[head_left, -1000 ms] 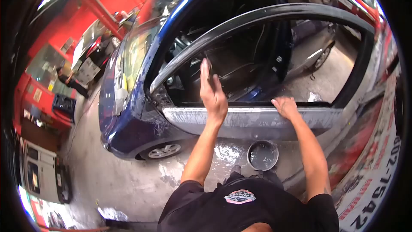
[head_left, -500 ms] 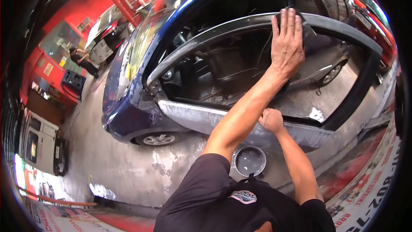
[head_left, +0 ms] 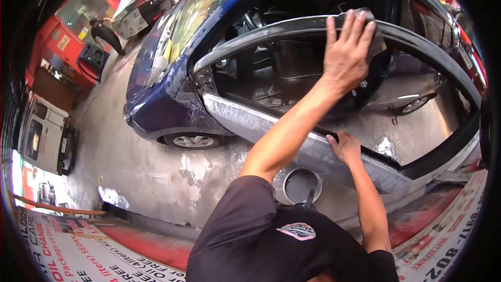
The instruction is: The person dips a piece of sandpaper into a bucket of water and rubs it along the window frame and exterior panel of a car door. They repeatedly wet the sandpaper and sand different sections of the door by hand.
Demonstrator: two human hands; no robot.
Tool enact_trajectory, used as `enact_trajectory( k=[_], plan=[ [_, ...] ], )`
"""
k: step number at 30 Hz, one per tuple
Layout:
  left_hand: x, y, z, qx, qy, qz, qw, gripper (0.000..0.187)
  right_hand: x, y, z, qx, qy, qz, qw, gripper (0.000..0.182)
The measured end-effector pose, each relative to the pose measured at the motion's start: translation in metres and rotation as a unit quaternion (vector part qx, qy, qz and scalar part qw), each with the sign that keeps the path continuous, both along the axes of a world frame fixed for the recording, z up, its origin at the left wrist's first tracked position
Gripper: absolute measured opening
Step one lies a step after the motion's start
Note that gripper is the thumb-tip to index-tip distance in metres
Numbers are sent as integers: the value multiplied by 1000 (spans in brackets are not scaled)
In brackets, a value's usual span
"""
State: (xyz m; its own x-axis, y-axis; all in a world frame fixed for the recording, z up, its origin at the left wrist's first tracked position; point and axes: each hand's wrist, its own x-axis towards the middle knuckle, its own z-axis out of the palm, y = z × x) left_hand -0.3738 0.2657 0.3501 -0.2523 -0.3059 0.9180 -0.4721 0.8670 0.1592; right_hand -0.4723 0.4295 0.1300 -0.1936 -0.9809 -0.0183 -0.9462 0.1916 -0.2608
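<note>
My left hand (head_left: 347,55) lies over the upper window frame of a car door (head_left: 271,31), fingers slightly spread. Beneath it is a grey sheet that looks like sandpaper (head_left: 377,44), pressed against the frame and poking out past the fingers. Lower down, my right hand (head_left: 347,147) grips the door's window sill, fingers hooked over the edge. The door stands open and has bare, patchy grey primer, without glass in its window. Below the door, a round bucket (head_left: 302,185) holds greyish liquid.
The blue car (head_left: 167,99) stands behind the door, its windscreen partly covered. A co-worker (head_left: 104,34) stands at the far left near another car. A white van (head_left: 44,136) is parked at left. Printed banners (head_left: 78,245) line the near edge.
The view has shifted, and the door appears slightly lower and further right. My left hand stays on the upper frame with fingers more spread. My right hand has opened from a fist-like curl over the sill.
</note>
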Motion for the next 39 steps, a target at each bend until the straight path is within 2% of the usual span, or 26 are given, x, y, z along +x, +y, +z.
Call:
enact_trajectory(
  k=[1, 5, 6, 7, 9, 11, 13, 15, 19, 21, 24, 26, 27, 29, 30, 31, 33, 34, 37, 39],
  plan=[
    [24, -16, -13, -7, -31, 19, 999, 63, -1, -4, -2, -3, 2, 2, 1000, 61],
    [145, -63, -93, 62, 8, 193, 979, 51, -2, -7, -6, -6, 16, -8, 1000, 61],
    [155, -66, -103, 78, 11, 200, 977, 50, -1, -9, -9, -15, 19, -10, 1000, 61],
    [150, -58, -97, 82, 10, 200, 976, 50, 1, -8, -10, -18, 23, -7, 1000, 60],
    [110, -46, -75, 112, 91, 172, 974, 53, 2, -5, -5, -12, 18, -6, 1000, 60],
    [78, -39, -61, 93, 121, 95, 984, 59, 4, -6, 2, -6, 19, 2, 1000, 59],
    [89, -44, -62, 70, 118, 26, 990, 62, 10, -4, 1, -12, 15, -12, 1000, 58],
    [125, -57, -72, 62, 25, 74, 995, 60, 11, -7, -3, -23, 23, -1, 999, 58],
    [182, -78, -85, 136, 118, 153, 972, 47, 12, -6, -2, 5, 36, -13, 999, 59],
    [164, -74, -81, 144, 114, 178, 967, 48, 11, -6, -3, 7, 40, -15, 999, 59],
    [103, -49, -57, 99, 84, 111, 985, 61, 10, -4, -7, 9, 57, -6, 998, 60],
    [87, -45, -55, 51, 75, 67, 994, 74, 12, -4, -3, 23, 49, -4, 999, 59],
    [99, -50, -61, 54, 77, 69, 993, 74, 11, -2, -5, 26, 51, -2, 998, 59],
    [149, -67, -66, 40, 3, 118, 992, 63, 7, -5, -9, 24, 56, -2, 998, 59],
    [168, -77, -73, 66, 40, 170, 982, 52, 4, -4, -12, 23, 57, -5, 998, 59],
    [165, -84, -75, 63, 39, 165, 983, 52, 4, -4, -16, -2, 60, -3, 998, 58],
    [170, -91, -83, 71, 66, 245, 965, 47, 9, -1, -22, -21, 61, 4, 998, 57],
    [161, -68, -58, 95, 53, 211, 971, 50, 10, -2, -21, -19, 59, 4, 998, 57],
    [123, -56, -60, 47, 72, 138, 987, 57, 11, -5, -14, -3, 66, 4, 998, 57],
    [159, -67, -72, 37, 8, 154, 987, 53, 8, -7, -13, 13, 70, 3, 997, 56]
  ],
)
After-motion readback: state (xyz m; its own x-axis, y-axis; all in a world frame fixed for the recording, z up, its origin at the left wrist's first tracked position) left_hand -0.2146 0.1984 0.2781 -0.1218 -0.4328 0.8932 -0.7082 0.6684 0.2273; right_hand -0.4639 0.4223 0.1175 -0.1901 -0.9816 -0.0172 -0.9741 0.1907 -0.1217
